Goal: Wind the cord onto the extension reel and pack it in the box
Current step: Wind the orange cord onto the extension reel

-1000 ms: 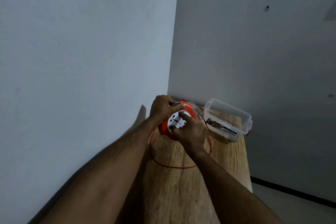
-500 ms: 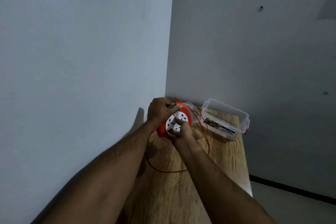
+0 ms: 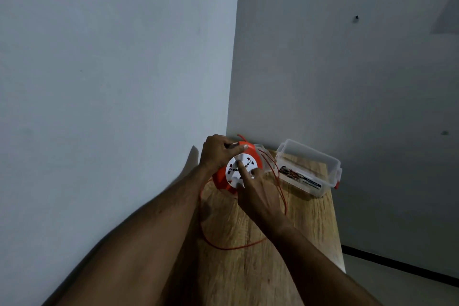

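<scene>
Reel (image 3: 242, 169) gripped by left hand (image 3: 218, 151); box (image 3: 308, 169) label unreadable.

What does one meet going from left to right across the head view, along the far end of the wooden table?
Left hand gripping the rim → round orange extension reel with white socket face → loose thin orange cord → clear plastic box with red latch.

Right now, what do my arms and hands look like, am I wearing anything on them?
Both forearms are bare from the bottom of the picture up to the wrists: no sleeves show. The left hand and right hand wear no gloves, and no watch, bracelet or ring can be made out, though the light is dim and the picture slightly blurred.
</scene>
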`<state>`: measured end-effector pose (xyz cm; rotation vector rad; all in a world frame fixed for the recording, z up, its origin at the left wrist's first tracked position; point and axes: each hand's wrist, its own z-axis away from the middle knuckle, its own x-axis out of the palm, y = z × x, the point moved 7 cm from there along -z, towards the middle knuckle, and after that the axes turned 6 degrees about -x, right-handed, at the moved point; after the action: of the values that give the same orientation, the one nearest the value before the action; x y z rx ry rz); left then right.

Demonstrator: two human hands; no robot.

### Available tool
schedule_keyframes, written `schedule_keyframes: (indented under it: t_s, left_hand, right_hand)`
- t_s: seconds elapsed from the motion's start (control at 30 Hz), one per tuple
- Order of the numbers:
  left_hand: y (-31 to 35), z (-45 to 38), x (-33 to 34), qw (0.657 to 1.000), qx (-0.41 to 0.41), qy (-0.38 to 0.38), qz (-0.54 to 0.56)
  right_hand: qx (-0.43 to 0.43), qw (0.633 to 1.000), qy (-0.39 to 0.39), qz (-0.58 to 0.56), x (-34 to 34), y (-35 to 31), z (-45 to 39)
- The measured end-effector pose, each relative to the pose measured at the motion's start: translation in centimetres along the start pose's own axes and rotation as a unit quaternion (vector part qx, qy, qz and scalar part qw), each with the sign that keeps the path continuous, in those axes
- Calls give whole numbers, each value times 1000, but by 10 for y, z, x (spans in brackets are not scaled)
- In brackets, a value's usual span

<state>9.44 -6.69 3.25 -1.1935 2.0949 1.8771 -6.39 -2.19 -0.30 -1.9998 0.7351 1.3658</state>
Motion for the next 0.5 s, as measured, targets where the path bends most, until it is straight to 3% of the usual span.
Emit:
schedule_keyframes:
  t_s: [0.27, 0.37, 0.43, 0.5]
  left_hand:
    - [4, 9, 10, 1000, 22, -21, -7]
    - [8, 11, 9, 999, 33, -12, -6]
    - [12, 10, 7, 999, 32, -1, -11]
    - [13, 10, 7, 1000, 22, 21, -7]
  right_hand:
    - [64, 994, 59, -61, -5, 3, -9]
    - [132, 977, 111, -129, -5, 10, -8]
    - [208, 939, 165, -218, -4, 16, -4]
    - [328, 855, 200, -348, 2, 22, 0]
